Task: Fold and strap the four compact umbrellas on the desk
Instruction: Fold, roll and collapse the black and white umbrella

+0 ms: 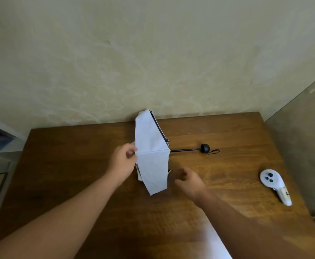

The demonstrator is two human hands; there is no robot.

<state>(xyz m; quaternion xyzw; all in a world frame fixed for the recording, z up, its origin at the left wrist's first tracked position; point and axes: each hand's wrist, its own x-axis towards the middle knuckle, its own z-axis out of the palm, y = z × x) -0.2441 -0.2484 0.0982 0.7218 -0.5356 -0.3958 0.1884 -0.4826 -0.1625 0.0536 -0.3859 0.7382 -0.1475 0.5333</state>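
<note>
One compact umbrella (pixel 152 152) lies on the wooden desk (pixel 78 165), its pale lilac canopy spread and its top pointing left. Its thin dark shaft runs right to a round black handle (pixel 205 148) with a wrist loop. My left hand (pixel 124 161) pinches the canopy at its left tip, where the ribs meet. My right hand (pixel 190 181) hovers over the desk just right of the canopy's lower edge, fingers relaxed, holding nothing. No other umbrella is in view.
A white handheld controller (pixel 273 184) lies near the desk's right side. The desk backs onto a cream wall (pixel 153 62); a grey panel (pixel 302 137) stands along its right edge. A pale blurred shape (pixel 216 242) shows at the bottom edge.
</note>
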